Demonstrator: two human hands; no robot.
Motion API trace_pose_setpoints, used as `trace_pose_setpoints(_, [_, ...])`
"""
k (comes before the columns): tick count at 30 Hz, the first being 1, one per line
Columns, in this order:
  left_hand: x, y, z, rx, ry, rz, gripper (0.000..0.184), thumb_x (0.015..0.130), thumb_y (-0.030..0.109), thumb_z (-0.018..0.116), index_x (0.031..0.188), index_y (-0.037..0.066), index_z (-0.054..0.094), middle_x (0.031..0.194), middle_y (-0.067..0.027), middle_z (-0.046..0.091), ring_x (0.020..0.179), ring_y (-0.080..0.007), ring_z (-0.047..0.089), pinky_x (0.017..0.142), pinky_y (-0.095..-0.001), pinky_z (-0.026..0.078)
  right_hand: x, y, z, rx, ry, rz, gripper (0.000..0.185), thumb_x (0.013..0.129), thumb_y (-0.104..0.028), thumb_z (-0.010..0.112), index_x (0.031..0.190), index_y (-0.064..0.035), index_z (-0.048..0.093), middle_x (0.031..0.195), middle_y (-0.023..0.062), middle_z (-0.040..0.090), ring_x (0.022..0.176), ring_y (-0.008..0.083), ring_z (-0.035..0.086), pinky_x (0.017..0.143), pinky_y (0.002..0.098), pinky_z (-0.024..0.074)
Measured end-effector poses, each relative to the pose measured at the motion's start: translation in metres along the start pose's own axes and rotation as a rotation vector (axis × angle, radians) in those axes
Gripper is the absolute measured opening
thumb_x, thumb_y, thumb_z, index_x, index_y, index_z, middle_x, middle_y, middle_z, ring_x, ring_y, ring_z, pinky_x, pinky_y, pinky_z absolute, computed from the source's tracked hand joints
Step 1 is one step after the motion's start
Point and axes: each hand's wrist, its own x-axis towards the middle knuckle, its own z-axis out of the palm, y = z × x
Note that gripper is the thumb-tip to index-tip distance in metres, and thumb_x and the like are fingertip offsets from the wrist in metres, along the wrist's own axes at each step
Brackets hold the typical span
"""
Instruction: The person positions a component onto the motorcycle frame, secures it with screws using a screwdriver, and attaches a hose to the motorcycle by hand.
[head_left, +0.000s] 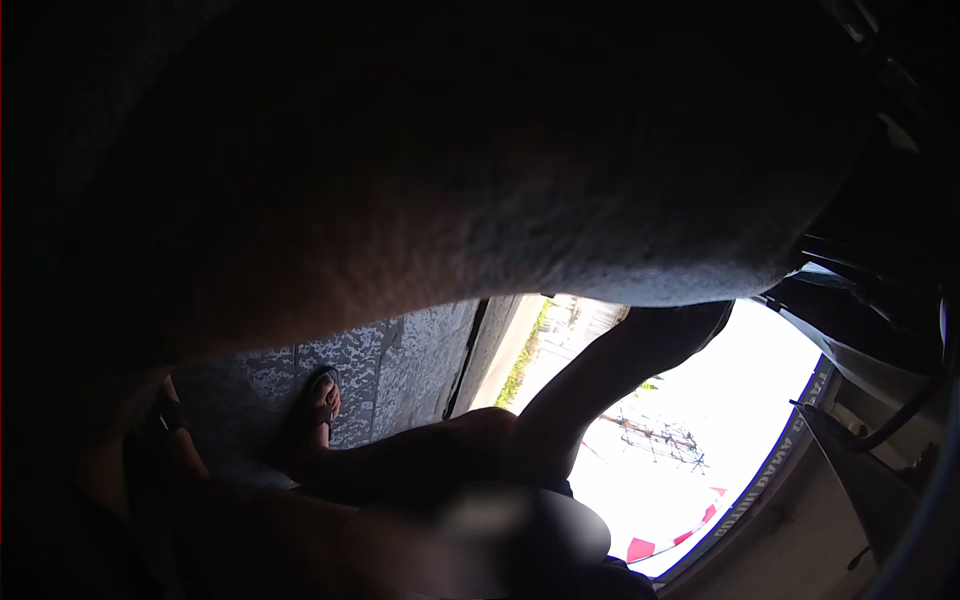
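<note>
A large dark expanse of skin (560,240) fills the upper part of the head view, very close to the lens. It looks like part of an arm, but which part and whose cannot be made out. No fingers of my left hand or my right hand can be seen. Below it, a bent dark limb (610,375) stands out against bright daylight. Anything held is hidden in shadow.
The view is tilted sideways. Feet in dark sandals (325,400) rest on a patterned stone floor (420,350). A blurred patch (480,530) covers part of a person at the bottom. Right of the bright opening are a lettered band (760,480) and dark strap-like shapes (860,470).
</note>
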Motion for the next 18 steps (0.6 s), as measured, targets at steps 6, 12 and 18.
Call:
trace_pose_setpoints(6, [0.0047, 0.0041, -0.0011, 0.039, -0.014, 0.019, 0.020, 0.091, 0.016, 0.055, 0.098, 0.001, 0.067, 0.068, -0.0106, 0.067, 0.057, -0.0132, 0.062, 0.053, -0.0281, 0.045, 0.0007, -0.0034, 0.0033, 0.069, 0.020, 0.061, 0.027, 0.092, -0.015, 0.058, 0.112, 0.0039, 0.059, 0.094, 0.0122, 0.065, 0.085, 0.0183, 0.064, 0.070, 0.0285, 0.0533])
trace_pose_setpoints(12, [0.0092, 0.0074, -0.0032, 0.072, -0.028, 0.032, 0.021, 0.091, 0.017, 0.054, 0.097, 0.001, 0.067, 0.069, -0.0107, 0.067, 0.058, -0.0141, 0.063, 0.055, -0.0291, 0.045, 0.0003, -0.0060, 0.0072, 0.133, 0.047, 0.130, 0.027, 0.092, -0.015, 0.058, 0.112, 0.0038, 0.059, 0.095, 0.0122, 0.065, 0.085, 0.0181, 0.064, 0.070, 0.0285, 0.0534])
trace_pose_setpoints(18, [0.0105, 0.0074, -0.0019, 0.084, -0.025, 0.034, 0.022, 0.092, 0.019, 0.054, 0.097, 0.002, 0.067, 0.069, -0.0108, 0.067, 0.059, -0.0150, 0.063, 0.057, -0.0302, 0.046, -0.0038, 0.0010, 0.0089, -0.120, 0.033, 0.036, 0.032, 0.092, -0.013, 0.057, 0.120, 0.0034, 0.056, 0.105, 0.0142, 0.065, 0.092, 0.0204, 0.065, 0.072, 0.0291, 0.0545])
